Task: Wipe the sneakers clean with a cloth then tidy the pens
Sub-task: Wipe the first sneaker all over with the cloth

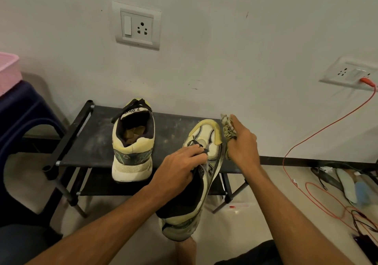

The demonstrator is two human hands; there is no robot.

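Two worn cream and yellow sneakers with black laces are in view. One sneaker [132,142] stands on the black shoe rack [92,140], heel toward me. The other sneaker [201,174] is lifted off the rack and tilted on its side, toe pointing to the wall. My left hand [180,170] grips it over the laces and tongue. My right hand [243,142] holds a crumpled patterned cloth [228,129] against the yellow toe edge of that sneaker. No pens can be made out.
A white wall with two socket plates [137,25] stands behind the rack. An orange cable [319,133] hangs from the right socket to a tangle of wires on the floor [358,217]. A dark blue chair [22,121] with a pink basket [8,72] is at left.
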